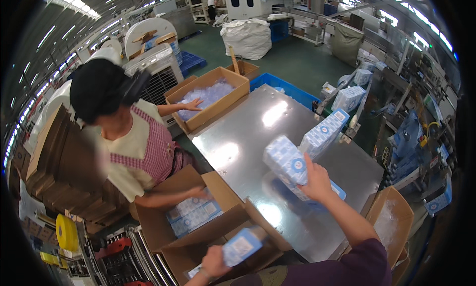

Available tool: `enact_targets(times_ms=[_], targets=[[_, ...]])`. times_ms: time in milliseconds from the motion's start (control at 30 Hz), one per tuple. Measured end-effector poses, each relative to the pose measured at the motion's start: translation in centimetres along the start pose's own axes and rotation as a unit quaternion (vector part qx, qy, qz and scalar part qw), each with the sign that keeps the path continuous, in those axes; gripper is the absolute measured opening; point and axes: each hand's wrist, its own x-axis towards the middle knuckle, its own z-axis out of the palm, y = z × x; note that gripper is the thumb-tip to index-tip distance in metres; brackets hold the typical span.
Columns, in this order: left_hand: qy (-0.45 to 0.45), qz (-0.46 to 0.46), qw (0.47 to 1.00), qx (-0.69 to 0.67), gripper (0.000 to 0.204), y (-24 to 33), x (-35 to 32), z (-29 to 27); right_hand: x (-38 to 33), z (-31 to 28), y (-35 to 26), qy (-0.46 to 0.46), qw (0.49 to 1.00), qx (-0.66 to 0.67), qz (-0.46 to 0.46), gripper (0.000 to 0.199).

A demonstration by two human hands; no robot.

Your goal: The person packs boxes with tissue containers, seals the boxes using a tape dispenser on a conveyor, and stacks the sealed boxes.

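Observation:
My right hand grips the near end of a blue-and-white patterned pack above the metal table. Partly behind my right wrist, another such pack shows its edge. Farther along the table a third pack rests near the conveyor end. My left hand is closed round a smaller-looking blue-and-white pack, held over an open carton at the front. Beside it stands a second open carton with several packs inside. A co-worker's hand reaches into that carton.
The co-worker stands at the left, with the other hand over a box of clear plastic bags. A blue crate sits behind the table. More packs are on the conveyor at right. Flattened cartons are stacked far left; a roller track lies below.

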Motion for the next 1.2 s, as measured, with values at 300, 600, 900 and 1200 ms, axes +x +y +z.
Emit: enact_targets(times_ms=[300, 600, 900, 1200], targets=[[-0.250, 0.013, 0.968, 0.018, 0.083, -1.7, 3.8, 18.6, -8.4, 4.8, -19.2, -0.178, 0.842, 0.199, -0.469, 0.093], [-0.385, -0.097, 0.895, -0.206, 0.092, -6.9, -1.8, 18.8, -16.5, 36.1, -19.7, -0.507, 0.738, -0.104, -0.432, 0.093], [-0.400, -0.036, 0.802, -0.442, 0.088, 1.2, 0.0, 10.5, -6.5, 14.0, -16.0, -0.398, 0.852, 0.240, -0.240, 0.055], [-0.240, 0.096, 0.907, -0.331, 0.060, 6.5, 3.4, 7.1, -32.9, 2.0, 23.1, 0.263, 0.828, -0.113, 0.482, 0.047]])
